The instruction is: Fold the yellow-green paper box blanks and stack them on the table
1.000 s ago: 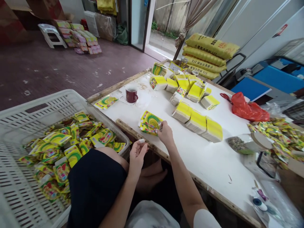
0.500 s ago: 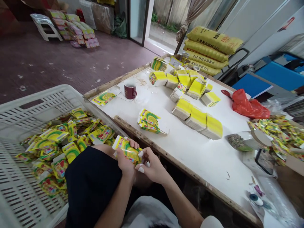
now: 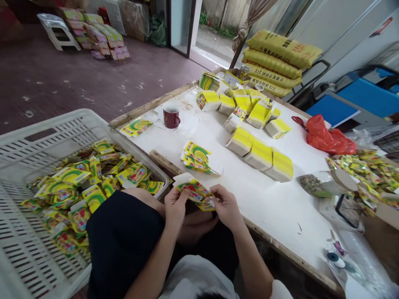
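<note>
**Sachet [image 3: 193, 192] pinched between both our hands at the counter's edge**

We hold the sachet, a flat yellow and green packet with red print, above our lap and just in front of the wooden lip of the counter [image 3: 264, 203]. Our left hand [image 3: 175, 207] grips its near left side, fingers curled shut around it. Our right hand [image 3: 227, 207] pinches its right end between thumb and fingertips. It lies roughly flat between the two hands, a white flap showing at its upper left corner.

Just beyond it, on the counter, lies a small pile of sachets [image 3: 198, 158] of the same kind. Farther back we see a dark red mug [image 3: 171, 117], with a few more flat packets [image 3: 137, 126] to its left near the counter's corner. To the right of the small pile run the yellow-topped stacks [image 3: 260, 154], lined up side by side, with more of them clustered behind. A red plastic bag [image 3: 327, 139] sits past them, and a loose heap [image 3: 370, 174] of packets covers the far right end.

On our left, touching the counter's corner, stands a white slotted crate [image 3: 37, 137] partly filled with loose packets [image 3: 87, 182]. Yellow sacks [image 3: 277, 62] are piled behind the counter.
</note>
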The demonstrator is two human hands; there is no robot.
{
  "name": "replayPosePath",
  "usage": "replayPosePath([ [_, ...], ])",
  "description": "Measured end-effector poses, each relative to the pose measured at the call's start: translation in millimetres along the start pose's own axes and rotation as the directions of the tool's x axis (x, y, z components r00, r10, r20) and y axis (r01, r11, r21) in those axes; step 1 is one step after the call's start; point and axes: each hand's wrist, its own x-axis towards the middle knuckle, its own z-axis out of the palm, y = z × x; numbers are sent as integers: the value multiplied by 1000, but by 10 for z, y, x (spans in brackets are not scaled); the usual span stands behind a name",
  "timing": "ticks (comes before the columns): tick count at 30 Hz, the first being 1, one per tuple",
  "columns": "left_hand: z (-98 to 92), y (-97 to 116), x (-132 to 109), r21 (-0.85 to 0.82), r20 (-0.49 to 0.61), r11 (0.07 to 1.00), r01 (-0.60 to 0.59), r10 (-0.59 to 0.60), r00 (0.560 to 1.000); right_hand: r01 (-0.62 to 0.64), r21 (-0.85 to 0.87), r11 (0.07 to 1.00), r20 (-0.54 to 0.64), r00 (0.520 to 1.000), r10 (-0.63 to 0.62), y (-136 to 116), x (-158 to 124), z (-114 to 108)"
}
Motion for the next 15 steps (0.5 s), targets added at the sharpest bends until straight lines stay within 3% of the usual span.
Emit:
replayPosePath([
  [3, -23, 77, 19, -24, 87, 997, -78, 80, 993, 144, -238, 960, 12, 989, -146, -83, -14, -310],
  [6, -16, 191, -12, 101, 250, 973, -209, 178, 952, 276, -477, 834, 182, 960, -214, -215, -51, -546],
  [9, 21, 271, -96, 398, 544, 885, -242, -15, 839, 391, -564, 727, 373, 906, -199, -321, -123, -545],
  [11, 48, 287, -145, 537, 630, 801, -266, -170, 758, 462, -546, 699, 437, 869, -232, -331, -167, -431],
  [13, 65, 280, -165, 618, 616, 727, -299, -211, 759, 435, -542, 719, 325, 897, -299, -281, -187, -287],
  [15, 68, 259, -162, 676, 554, 666, -315, -177, 814, 291, -510, 809, 23, 945, -326, -193, -177, -153],
])
